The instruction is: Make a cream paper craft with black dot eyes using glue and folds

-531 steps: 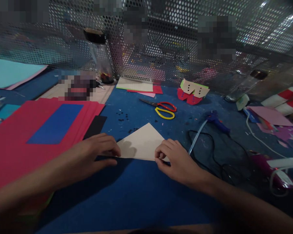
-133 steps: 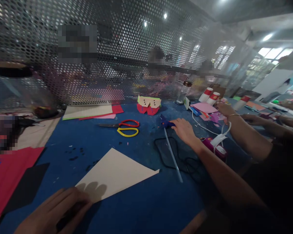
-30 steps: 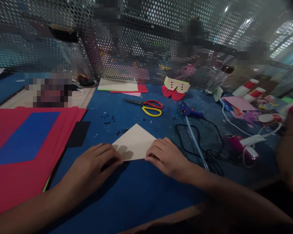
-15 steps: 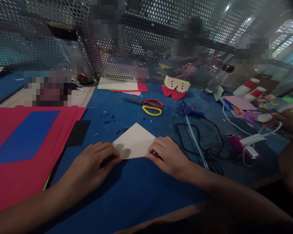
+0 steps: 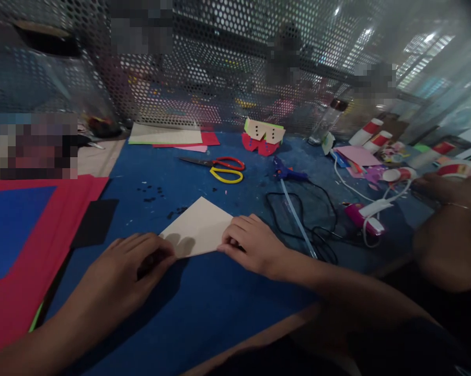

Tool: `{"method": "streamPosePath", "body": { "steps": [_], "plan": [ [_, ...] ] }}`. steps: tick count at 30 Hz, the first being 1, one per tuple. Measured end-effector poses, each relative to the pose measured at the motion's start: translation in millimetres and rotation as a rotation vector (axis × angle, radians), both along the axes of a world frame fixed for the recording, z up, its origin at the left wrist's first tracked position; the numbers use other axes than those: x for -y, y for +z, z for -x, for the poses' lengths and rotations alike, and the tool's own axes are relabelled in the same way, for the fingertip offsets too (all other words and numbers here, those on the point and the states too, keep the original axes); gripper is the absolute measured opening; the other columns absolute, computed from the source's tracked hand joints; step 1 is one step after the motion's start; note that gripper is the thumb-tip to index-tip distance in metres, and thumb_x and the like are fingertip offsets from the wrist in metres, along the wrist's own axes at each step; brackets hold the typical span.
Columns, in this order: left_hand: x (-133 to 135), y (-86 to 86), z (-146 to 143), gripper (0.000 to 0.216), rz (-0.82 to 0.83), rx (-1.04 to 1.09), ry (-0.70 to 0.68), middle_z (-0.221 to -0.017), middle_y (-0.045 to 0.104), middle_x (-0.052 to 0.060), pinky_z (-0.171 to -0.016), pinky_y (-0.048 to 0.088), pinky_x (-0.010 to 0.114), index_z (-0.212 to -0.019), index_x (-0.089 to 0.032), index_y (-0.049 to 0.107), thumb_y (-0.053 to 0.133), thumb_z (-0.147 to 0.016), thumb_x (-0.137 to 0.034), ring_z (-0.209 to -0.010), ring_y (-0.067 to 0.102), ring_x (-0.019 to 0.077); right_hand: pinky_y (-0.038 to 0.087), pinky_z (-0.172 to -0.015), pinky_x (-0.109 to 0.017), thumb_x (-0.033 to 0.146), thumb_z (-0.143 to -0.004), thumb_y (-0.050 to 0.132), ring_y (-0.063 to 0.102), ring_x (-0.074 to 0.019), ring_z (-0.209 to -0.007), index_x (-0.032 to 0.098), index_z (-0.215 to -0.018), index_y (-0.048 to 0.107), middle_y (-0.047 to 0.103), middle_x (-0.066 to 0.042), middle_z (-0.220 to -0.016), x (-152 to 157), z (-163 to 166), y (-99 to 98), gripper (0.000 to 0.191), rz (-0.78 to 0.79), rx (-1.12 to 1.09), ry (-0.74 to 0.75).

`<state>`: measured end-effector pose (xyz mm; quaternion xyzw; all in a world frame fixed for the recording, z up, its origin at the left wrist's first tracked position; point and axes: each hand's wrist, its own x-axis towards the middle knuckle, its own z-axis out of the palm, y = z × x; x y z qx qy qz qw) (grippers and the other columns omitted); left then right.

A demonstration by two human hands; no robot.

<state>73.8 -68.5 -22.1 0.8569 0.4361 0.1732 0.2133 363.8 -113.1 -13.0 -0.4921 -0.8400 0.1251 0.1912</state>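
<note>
A cream sheet of paper [image 5: 199, 228], its far corner pointing away from me, lies on the blue table between my hands. My left hand [image 5: 135, 263] pinches its left corner between thumb and fingers. At the opposite corner, my right hand [image 5: 251, 243] grips the paper the same way. Beyond the sheet are scissors [image 5: 219, 168] with one red and one yellow handle. Small black paper bits [image 5: 151, 194] are scattered to the left of them. A blue glue gun [image 5: 288, 171] with a pale glue stick rests to the right.
Red sheets [image 5: 74, 219] with a blue piece on top and a black card [image 5: 95, 223] lie at left. Farther back stand a red and cream paper craft [image 5: 263, 137] and stacked papers [image 5: 164, 134]. At right are a pink device [image 5: 364, 219], cables and another person's hand [image 5: 447, 188].
The whole view has shifted, so the table items appear farther left. Both hands keep hold of the paper's corners. The other person's arm at right shows more, beside a roll of tape.
</note>
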Motion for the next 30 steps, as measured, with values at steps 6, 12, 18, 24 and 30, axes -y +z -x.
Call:
{"method": "streamPosePath", "body": {
  "steps": [6,12,18,24,30],
  "plan": [
    [-3.1,4.0,1.2,0.033,-0.016,-0.051,0.031,-0.085,0.074,0.003,-0.075,0.045,0.041,-0.084,-0.029,0.07,0.054,-0.092,-0.057,-0.081,0.066,0.0279,0.031,-0.081,-0.032,0.037,-0.102,0.064,0.057,-0.0173,-0.088,0.019,-0.091,0.063,0.068,-0.002,-0.095,-0.7,-0.3,1.7,0.021,0.026,0.008,-0.023],
    [-4.7,10.4,3.2,0.034,0.063,-0.089,0.011,-0.088,0.075,0.003,-0.078,0.044,0.041,-0.087,-0.027,0.071,0.056,-0.095,-0.057,-0.085,0.066,0.0284,0.032,-0.08,-0.033,0.036,-0.101,0.065,0.058,-0.0171,-0.087,0.019,-0.089,0.063,0.067,-0.001,-0.092,-0.4,-0.1,4.3,0.021,0.057,0.025,-0.057],
    [-7.2,10.9,7.9,0.027,0.088,-0.121,0.006,-0.091,0.076,0.003,-0.081,0.044,0.042,-0.092,-0.026,0.073,0.057,-0.097,-0.048,-0.088,0.067,0.0277,0.032,-0.08,-0.033,0.036,-0.101,0.065,0.058,-0.0173,-0.087,0.019,-0.089,0.063,0.067,-0.001,-0.091,1.0,-1.0,3.5,0.021,0.053,0.022,-0.058],
    [-10.2,14.3,11.7,0.021,0.12,-0.14,0.044,-0.089,0.077,0.003,-0.077,0.046,0.038,-0.089,-0.028,0.075,0.062,-0.094,-0.044,-0.082,0.068,0.0259,0.032,-0.08,-0.034,0.034,-0.101,0.066,0.058,-0.0172,-0.087,0.019,-0.09,0.063,0.067,-0.001,-0.093,0.8,-1.9,2.9,0.019,0.081,0.009,-0.056],
    [-12.6,28.0,17.2,0.018,0.16,-0.168,0.054,-0.08,0.075,0.0,-0.064,0.044,0.032,-0.086,-0.03,0.075,0.063,-0.091,-0.043,-0.073,0.067,0.0228,0.032,-0.079,-0.034,0.03,-0.099,0.068,0.057,-0.0172,-0.084,0.02,-0.088,0.063,0.067,0.0,-0.09,1.0,-2.0,3.0,0.016,0.088,-0.003,-0.06]
  ]
}}
